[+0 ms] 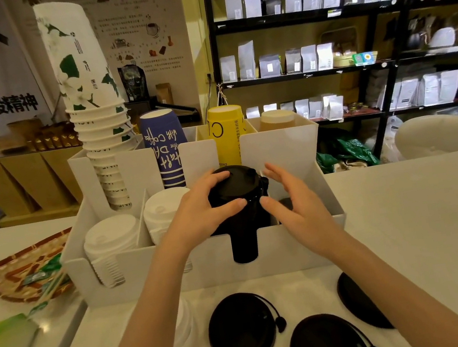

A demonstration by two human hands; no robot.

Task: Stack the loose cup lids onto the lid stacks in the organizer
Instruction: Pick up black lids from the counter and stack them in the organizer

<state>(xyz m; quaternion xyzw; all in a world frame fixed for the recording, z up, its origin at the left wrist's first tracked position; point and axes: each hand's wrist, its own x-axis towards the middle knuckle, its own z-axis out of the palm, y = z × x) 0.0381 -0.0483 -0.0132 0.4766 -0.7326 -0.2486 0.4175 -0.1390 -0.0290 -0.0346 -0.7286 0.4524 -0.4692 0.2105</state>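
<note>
Lids first: white lid stacks (114, 242) sit at centre-left in the organizer (158, 265). Left hand (198, 216) grips the black lid stack (239, 201) mid-frame; right hand (293, 202) hovers spread beside it, maybe touching. Loose black lids (242, 330) lie along the bottom.

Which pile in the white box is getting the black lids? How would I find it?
Find the white organizer on the counter. Its front row holds lid stacks: two white stacks on the left, then the black lid stack under the left hand, with the right hand beside it. It is the only dark stack and shows through the front slot.
</note>
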